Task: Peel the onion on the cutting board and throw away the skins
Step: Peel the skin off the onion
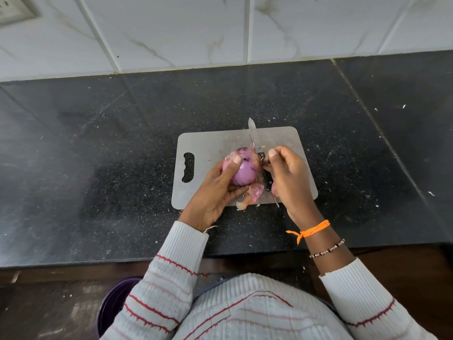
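A purple onion (244,168), mostly bare with dark specks, is held just above the grey cutting board (210,148). My left hand (215,190) cups it from the left, thumb on top. My right hand (286,175) pinches a strip of skin at the onion's right side. Loose pink and tan skins (252,193) lie on the board's near edge below the onion. A knife (253,133) lies on the board behind the onion, blade pointing away, its black handle partly hidden by my right hand.
The board sits on a black speckled countertop (98,168) strewn with small scraps. White tiled wall (171,28) rises behind. A purple bin (115,305) stands on the floor at lower left, below the counter edge.
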Demonstrator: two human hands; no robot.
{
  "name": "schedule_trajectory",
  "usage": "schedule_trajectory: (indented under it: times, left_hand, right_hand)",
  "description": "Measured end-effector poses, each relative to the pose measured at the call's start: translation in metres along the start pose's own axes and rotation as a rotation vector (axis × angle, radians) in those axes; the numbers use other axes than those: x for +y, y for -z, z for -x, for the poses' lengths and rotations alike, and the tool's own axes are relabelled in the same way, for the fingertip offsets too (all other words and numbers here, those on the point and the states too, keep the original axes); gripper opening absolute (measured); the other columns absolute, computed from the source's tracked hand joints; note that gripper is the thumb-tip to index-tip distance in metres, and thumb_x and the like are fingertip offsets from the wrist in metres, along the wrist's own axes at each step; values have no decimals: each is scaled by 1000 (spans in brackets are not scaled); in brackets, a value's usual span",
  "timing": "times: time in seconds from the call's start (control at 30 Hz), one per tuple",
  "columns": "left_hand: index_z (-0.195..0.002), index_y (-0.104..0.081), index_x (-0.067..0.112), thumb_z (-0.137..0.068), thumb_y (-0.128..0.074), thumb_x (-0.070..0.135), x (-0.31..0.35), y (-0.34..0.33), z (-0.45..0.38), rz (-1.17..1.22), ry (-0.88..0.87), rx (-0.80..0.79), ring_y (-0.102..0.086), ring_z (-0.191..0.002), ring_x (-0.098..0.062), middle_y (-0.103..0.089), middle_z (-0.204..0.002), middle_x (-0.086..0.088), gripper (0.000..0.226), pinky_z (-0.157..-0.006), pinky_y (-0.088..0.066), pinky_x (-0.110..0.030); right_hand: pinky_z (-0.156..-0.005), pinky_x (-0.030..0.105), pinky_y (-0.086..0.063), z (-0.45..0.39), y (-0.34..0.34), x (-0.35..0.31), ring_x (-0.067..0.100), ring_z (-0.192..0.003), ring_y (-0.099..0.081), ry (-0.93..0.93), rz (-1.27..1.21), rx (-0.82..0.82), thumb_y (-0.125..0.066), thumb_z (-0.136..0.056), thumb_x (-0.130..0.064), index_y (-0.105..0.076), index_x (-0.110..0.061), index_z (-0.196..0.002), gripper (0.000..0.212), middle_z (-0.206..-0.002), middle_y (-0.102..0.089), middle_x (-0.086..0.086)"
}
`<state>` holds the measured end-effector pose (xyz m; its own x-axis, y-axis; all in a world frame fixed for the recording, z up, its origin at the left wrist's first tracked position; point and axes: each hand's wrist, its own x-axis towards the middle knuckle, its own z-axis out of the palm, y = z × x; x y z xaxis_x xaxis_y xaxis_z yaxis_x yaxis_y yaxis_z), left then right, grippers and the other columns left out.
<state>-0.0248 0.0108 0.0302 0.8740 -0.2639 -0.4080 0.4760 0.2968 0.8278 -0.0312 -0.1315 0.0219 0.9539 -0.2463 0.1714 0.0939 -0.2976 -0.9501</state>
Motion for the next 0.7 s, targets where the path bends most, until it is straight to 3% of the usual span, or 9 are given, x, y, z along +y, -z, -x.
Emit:
schedule_trajectory:
  times: [0.1, 0.17, 0.27, 0.7]
  left_hand:
    - [-129, -45, 12, -82, -61, 13, 1, 3, 0, 33, -53, -44, -66, -94, -22, -59, -118, -10, 49, -84, -55, -37]
    - [-128, -45, 15, -81, -60, -3, 1, 3, 0, 19, -115, -70, -64, -97, -22, -57, -115, -5, 52, -83, -55, -37]
    - [-127, -46, 15, -77, -59, -14, 1, 5, -1, 14, -163, -98, -61, -101, -22, -54, -114, -2, 60, -81, -56, -37]
    - [-121, -46, 9, -56, -72, -5, 0, 10, -4, -39, -192, -85, -60, -102, -22, -54, -115, -8, 72, -82, -56, -33]
  right_hand:
    - [-63, 22, -42, -1, 3, 0, 6, -67, -49, 29, 56, 4, -46, -97, -15, -55, -9, -78, 22, -70, -52, -4]
    - [-71, 12, -44, -2, 5, -1, 4, -80, -57, 49, 43, -11, -56, -91, -9, -60, -11, -88, 6, -84, -60, -3]
    - [-81, 12, -48, -1, 8, -5, 4, -95, -61, 72, -19, -30, -60, -84, 3, -64, -13, -96, 20, -97, -64, -1]
    - [-74, 6, -47, -3, 10, -4, 4, -92, -63, 249, 51, -42, -67, -81, 0, -71, -5, -97, 16, -93, -68, 5]
